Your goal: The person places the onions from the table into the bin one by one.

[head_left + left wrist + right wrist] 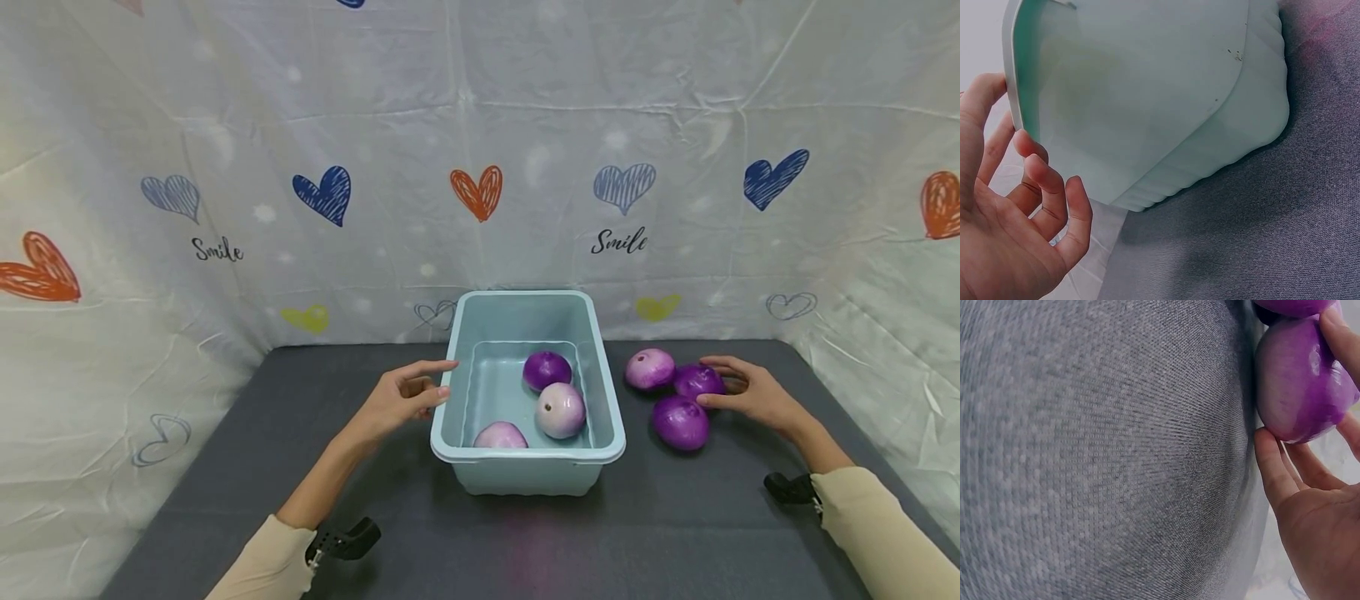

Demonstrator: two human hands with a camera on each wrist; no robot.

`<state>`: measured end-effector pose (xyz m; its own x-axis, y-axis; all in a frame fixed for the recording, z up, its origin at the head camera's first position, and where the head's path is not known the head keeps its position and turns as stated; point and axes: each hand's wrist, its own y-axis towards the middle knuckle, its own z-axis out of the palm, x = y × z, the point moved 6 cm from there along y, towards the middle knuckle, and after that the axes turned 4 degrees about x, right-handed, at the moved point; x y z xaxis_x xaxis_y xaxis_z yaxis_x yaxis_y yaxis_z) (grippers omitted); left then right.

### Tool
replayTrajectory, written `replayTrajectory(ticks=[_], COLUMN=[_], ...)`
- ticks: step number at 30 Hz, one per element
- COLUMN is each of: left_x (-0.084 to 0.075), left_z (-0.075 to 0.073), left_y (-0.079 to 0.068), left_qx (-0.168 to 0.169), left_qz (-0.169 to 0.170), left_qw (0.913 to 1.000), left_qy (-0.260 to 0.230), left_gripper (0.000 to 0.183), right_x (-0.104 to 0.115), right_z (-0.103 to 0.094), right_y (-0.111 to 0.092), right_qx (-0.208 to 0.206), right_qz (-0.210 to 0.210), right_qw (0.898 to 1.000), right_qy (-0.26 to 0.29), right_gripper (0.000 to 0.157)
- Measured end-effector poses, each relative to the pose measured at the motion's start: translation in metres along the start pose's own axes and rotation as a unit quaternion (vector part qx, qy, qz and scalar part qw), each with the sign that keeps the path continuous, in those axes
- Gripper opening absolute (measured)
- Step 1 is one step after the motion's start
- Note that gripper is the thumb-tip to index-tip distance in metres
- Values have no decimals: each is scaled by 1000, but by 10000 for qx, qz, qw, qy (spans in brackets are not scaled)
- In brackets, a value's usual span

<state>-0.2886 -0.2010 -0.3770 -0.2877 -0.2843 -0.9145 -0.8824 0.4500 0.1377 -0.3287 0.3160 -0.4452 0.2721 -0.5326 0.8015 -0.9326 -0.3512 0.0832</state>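
Purple onion point(696, 381), glossy and pale-sided, fills the curled right grip point(757, 397); left grip point(392, 403) pinches tub rim point(525, 456).

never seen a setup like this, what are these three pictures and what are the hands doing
There is no robot here, just a person's two bare hands. The wide picture comes from a camera worn on the head, looking forward and down. The other two come from cameras on the wrists, each watching its own hand up close.

On the dark gray table stands a pale blue plastic tub. Inside are a dark purple onion and two pale onions. To the tub's right lie a pinkish onion, a front dark onion and a rear dark onion.

The left hand pinches the tub's rim. The right hand has its thumb and fingers around the rear dark onion.
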Motion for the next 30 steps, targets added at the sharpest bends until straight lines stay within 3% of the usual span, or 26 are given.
replayTrajectory(ticks=[30], left_x=[2], left_z=[0], left_y=[0], left_qx=[-46], left_qz=[-67], left_qw=[10000], left_qy=[29], left_gripper=[43], right_x=[14], right_z=[-23], right_y=[-15], right_qx=[-360], right_qz=[8], right_qw=[9990], right_qy=[269], right_gripper=[67])
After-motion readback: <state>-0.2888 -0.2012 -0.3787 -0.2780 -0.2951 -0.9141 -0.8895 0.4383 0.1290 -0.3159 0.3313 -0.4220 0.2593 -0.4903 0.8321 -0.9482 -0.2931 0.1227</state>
